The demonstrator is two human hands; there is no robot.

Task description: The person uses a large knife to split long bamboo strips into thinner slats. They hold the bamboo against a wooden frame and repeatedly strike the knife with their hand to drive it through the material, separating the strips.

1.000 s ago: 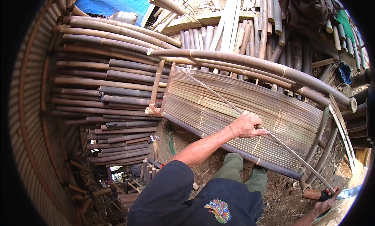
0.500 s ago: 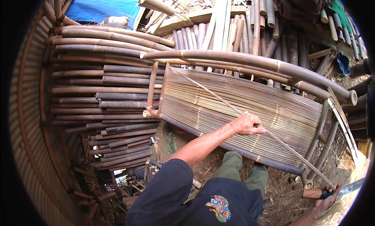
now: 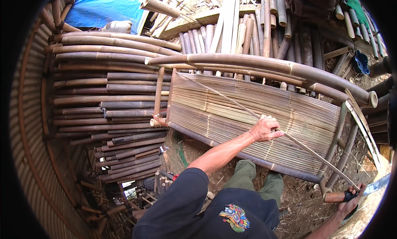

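Note:
My left hand [image 3: 266, 128] is closed around a long thin bamboo strip [image 3: 308, 149] above the slatted bench. The strip slants from the bench's far left corner down to my right hand [image 3: 350, 202] at the lower right. That hand is closed at the strip's near end and on a large knife, whose wooden handle [image 3: 334, 197] points left and whose blade [image 3: 375, 185] points right. Exactly how the right fingers divide between knife and strip is hidden. Below the strip lies the bamboo bench [image 3: 231, 94], its seat made of many narrow slats, with a thick pole along its far side.
Stacked bamboo poles [image 3: 82, 99] fill the left, beside a corrugated wall [image 3: 29, 135]. More cut poles [image 3: 269, 28] lie beyond the bench, near a blue tarp [image 3: 107, 9]. Curved split strips [image 3: 364, 129] lean at the bench's right end. A blue object [image 3: 361, 63] lies at far right.
My left hand has moved slightly right along with the strip. My right hand, with the knife and the strip's end, has shifted a little up and to the right. The view has moved slightly.

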